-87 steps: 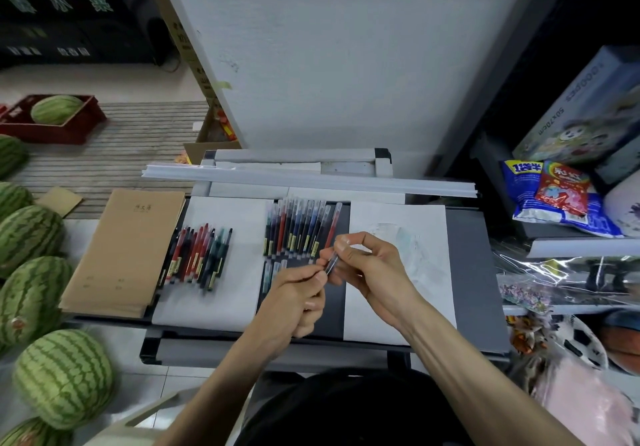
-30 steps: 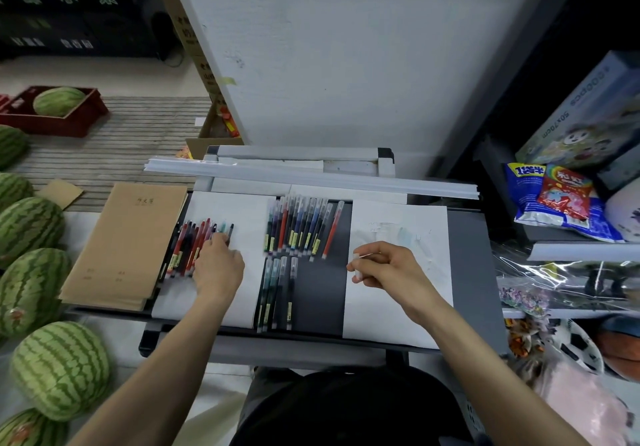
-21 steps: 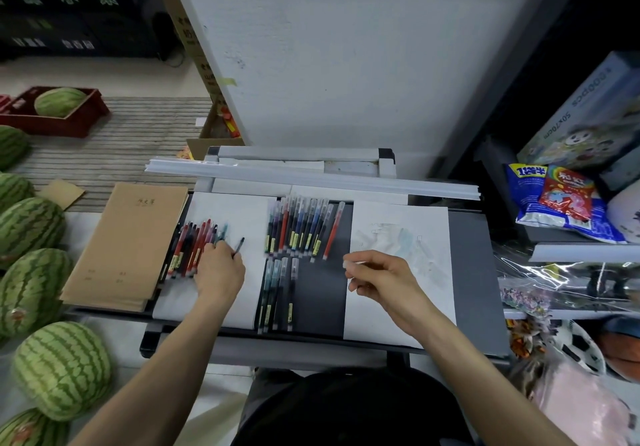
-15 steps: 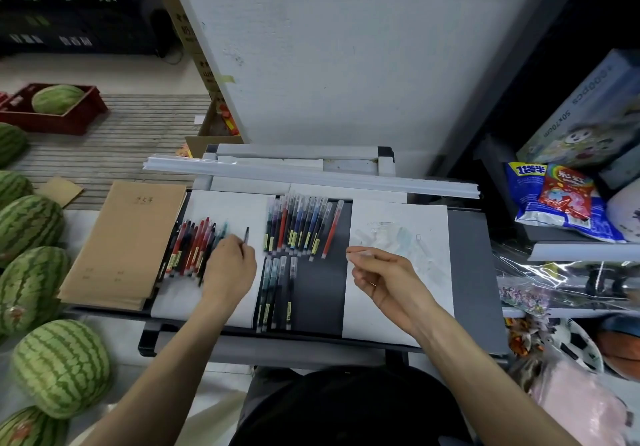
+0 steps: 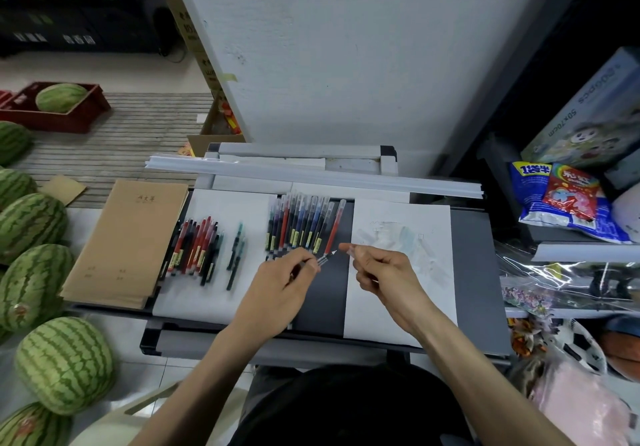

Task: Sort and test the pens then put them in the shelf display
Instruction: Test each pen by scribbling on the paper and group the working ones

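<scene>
From the head camera, the left hand (image 5: 287,279) had its fingers curled round a pen (image 5: 325,258), pinching the barrel close to the writing end. Most of the barrel was hidden inside the hand. The pen's long axis ran up and to the right, and its bare tip pointed at the right hand (image 5: 377,270), which was just beside it but not touching. The right thumb and forefinger were pressed together on a small clear piece, probably the cap (image 5: 351,250), though the blur left that unsure.

The test sheet (image 5: 408,293) lay directly beneath the right hand, past the pen's tip. For a scribble, the tip would need to travel a little to the right and down onto the paper. The left hand held the pen, but the right was closer to the sheet.

The sorted row of pens (image 5: 301,223) lay just behind both hands, with its near ends close to the held pen, so a careless sweep could scatter them. The loose pile (image 5: 194,248) and two dark pens (image 5: 237,255) sat further left on another white sheet (image 5: 228,210), beside brown notebooks (image 5: 128,241). Watermelons (image 5: 62,362) crowded the floor to the left.
</scene>
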Available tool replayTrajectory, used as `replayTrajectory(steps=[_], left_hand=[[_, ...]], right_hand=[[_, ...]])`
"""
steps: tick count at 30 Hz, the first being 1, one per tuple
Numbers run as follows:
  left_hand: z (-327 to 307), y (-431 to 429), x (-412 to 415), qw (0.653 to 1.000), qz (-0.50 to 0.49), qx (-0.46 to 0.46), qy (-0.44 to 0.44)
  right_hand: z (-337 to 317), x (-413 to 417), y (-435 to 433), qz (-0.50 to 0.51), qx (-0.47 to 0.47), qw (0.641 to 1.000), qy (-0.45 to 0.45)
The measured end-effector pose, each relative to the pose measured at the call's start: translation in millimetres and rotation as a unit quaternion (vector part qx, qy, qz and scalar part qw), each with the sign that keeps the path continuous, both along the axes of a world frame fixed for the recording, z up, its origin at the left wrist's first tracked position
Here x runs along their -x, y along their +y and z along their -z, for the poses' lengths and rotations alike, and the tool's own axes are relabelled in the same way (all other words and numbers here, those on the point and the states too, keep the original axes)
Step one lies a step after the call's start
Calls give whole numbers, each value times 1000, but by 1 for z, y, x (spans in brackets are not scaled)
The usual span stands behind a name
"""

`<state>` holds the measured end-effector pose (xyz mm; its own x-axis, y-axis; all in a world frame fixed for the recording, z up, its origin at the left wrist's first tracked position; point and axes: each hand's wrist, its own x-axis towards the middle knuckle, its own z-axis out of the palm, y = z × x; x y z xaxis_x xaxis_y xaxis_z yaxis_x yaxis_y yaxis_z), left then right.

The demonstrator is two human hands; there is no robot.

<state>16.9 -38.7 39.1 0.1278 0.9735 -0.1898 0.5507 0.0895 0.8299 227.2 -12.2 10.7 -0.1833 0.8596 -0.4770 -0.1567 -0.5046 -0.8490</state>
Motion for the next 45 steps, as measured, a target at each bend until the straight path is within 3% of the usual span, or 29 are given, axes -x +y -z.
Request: replayTrajectory(steps=[7, 13, 17, 28, 34, 37, 39, 42, 45], left_hand=[[1, -3, 3, 998, 40, -11, 44], [5, -3, 0, 995, 67, -33, 62], [13, -2, -3, 995, 62, -30, 72], [14, 2, -12, 994, 8, 86, -60], [28, -1, -16, 993, 51, 97, 44], [43, 1, -11, 988, 33, 111, 106], [54, 5, -6, 980, 6, 120, 156], [69, 12, -1, 967, -18, 126, 219], [77, 19, -1, 956, -27, 128, 261]], right_hand=[[-4, -3, 1, 24, -24, 999, 18], [-7, 2, -3, -36, -46, 997, -43], [-4, 8, -6, -45, -47, 997, -37], [-1, 15, -1, -46, -49, 998, 3], [18, 15, -12, -3, 19, 1000, -19], [28, 8, -9, -15, 19, 992, -121], [35, -2, -6, -65, -12, 960, -274], [45, -21, -5, -124, -78, 850, -506], [51, -32, -2, -146, -108, 757, -628]])
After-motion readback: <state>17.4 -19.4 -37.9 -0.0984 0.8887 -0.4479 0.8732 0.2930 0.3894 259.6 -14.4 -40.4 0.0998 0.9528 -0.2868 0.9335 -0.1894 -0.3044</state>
